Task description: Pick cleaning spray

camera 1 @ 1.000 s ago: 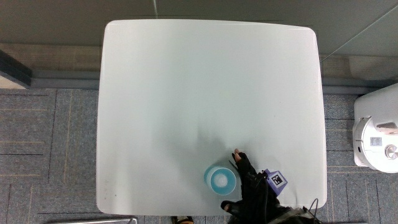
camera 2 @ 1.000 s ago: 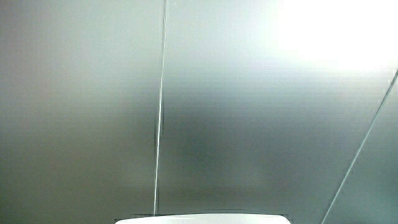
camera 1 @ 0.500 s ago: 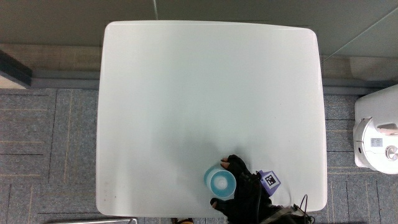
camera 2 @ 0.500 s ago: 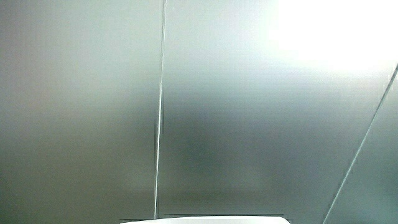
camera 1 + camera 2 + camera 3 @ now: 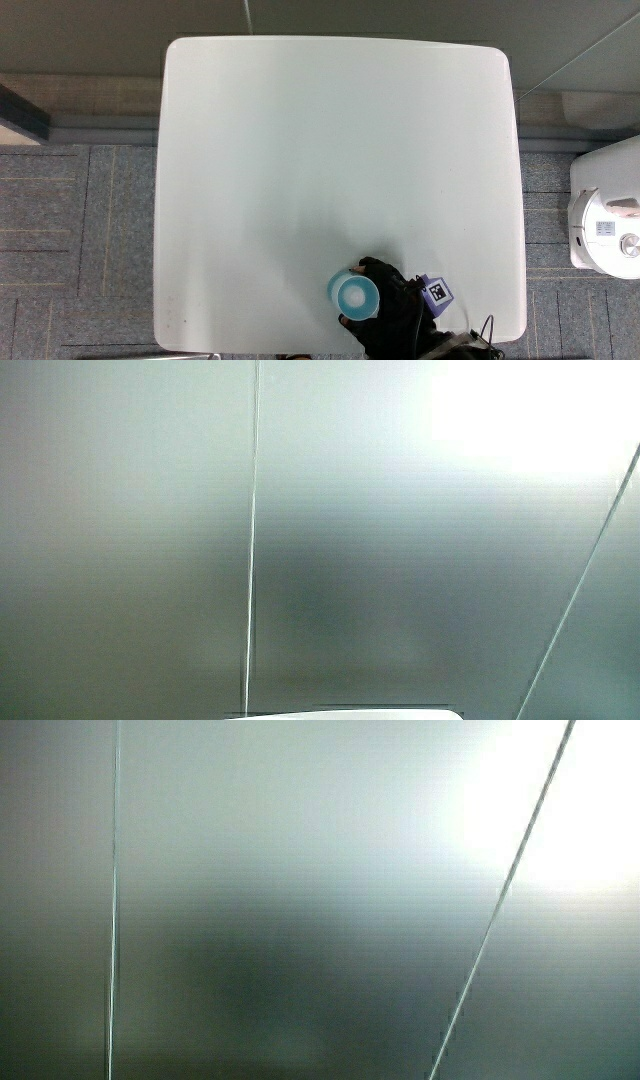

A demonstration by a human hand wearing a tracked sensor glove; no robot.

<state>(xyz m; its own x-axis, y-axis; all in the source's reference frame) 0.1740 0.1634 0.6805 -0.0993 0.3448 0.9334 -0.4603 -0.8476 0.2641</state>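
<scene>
In the main view the cleaning spray (image 5: 354, 293), seen from above as a blue round top, stands on the white table (image 5: 330, 150) near the edge closest to the person, and the hand (image 5: 392, 305) wraps its fingers (image 5: 372, 268) around it. Both side views show only a pale wall, one with a sliver of the table's edge.

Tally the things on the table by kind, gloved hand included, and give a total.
Going by the main view; both side views show only a pale wall.
Cleaning spray, seen from above as a light blue round top, near the table's edge nearest the person: 1
Hand, fingers wrapped around the spray: 1
Total: 2
</scene>
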